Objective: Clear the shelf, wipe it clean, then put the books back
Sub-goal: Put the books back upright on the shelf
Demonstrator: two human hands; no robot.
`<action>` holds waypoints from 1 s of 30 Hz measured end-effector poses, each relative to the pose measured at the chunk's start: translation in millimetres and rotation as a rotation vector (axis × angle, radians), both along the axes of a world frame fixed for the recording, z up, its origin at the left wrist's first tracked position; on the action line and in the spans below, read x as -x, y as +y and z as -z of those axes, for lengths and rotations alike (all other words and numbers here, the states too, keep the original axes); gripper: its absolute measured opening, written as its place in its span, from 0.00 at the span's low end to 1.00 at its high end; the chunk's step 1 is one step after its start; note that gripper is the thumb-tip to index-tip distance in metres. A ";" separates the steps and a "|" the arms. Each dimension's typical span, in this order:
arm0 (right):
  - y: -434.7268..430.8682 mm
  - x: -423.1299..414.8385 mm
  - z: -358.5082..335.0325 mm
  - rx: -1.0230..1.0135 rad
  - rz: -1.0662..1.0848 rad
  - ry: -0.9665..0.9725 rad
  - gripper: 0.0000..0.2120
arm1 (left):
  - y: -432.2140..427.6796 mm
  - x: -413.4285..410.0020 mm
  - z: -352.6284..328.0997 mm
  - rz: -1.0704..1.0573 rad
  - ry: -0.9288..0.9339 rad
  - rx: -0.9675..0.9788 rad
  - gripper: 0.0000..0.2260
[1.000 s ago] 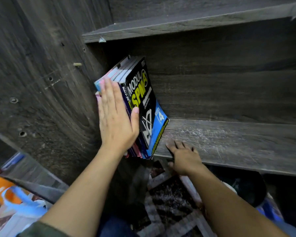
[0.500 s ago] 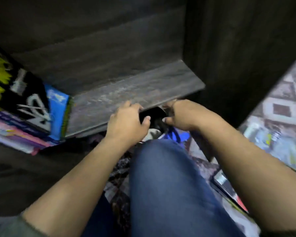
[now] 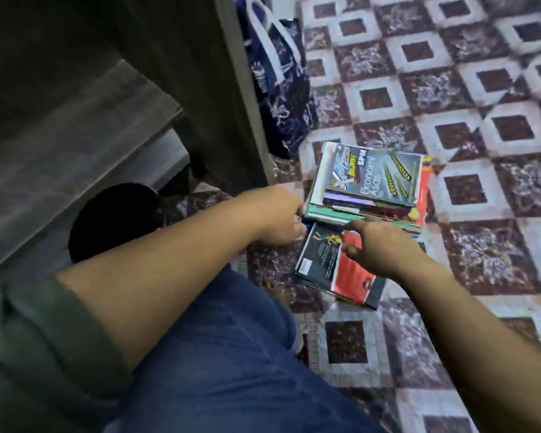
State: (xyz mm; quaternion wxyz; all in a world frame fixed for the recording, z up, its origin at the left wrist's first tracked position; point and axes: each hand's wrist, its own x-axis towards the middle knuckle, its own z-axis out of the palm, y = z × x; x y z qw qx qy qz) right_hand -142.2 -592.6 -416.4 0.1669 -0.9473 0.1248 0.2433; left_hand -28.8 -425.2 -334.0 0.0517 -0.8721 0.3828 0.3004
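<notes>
A stack of books (image 3: pixel 369 185) lies on the patterned floor, right of the bookcase; its top cover is grey with yellow marks. A second, lower pile topped by a red and black book (image 3: pixel 338 273) lies in front of it. My left hand (image 3: pixel 280 221) is at the stack's left edge, fingers curled against its lower books. My right hand (image 3: pixel 380 245) is over the red and black book, thumb and forefinger spread, with the forefinger tip touching the stack's near edge. The wooden shelf (image 3: pixel 75 145) at the left shows a bare board.
A dark blue patterned bag (image 3: pixel 278 89) leans against the bookcase's side panel (image 3: pixel 231 89). A round black object (image 3: pixel 116 220) sits under the shelf. My knee in blue jeans (image 3: pixel 231 354) fills the foreground. The brown and white floor (image 3: pixel 450 73) stretches right.
My view has swung right from the shelf to the floor. My left hand left the books standing on the shelf; both hands went from the shelf's front edge to the stack on the floor.
</notes>
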 end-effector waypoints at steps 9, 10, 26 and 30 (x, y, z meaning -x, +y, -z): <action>-31.0 -33.4 81.5 0.094 0.108 -0.218 0.29 | -52.3 -28.3 75.6 0.180 -0.049 -0.089 0.18; -35.7 -40.7 85.8 0.115 0.130 -0.253 0.32 | -55.8 -32.5 83.9 0.170 -0.045 -0.090 0.19; -80.1 -68.6 120.6 0.118 0.539 -0.192 0.60 | -84.3 -42.6 175.4 -0.286 0.339 0.188 0.50; -78.2 -64.0 124.8 0.066 0.561 -0.201 0.57 | -94.2 -48.8 180.4 -0.414 0.394 0.269 0.53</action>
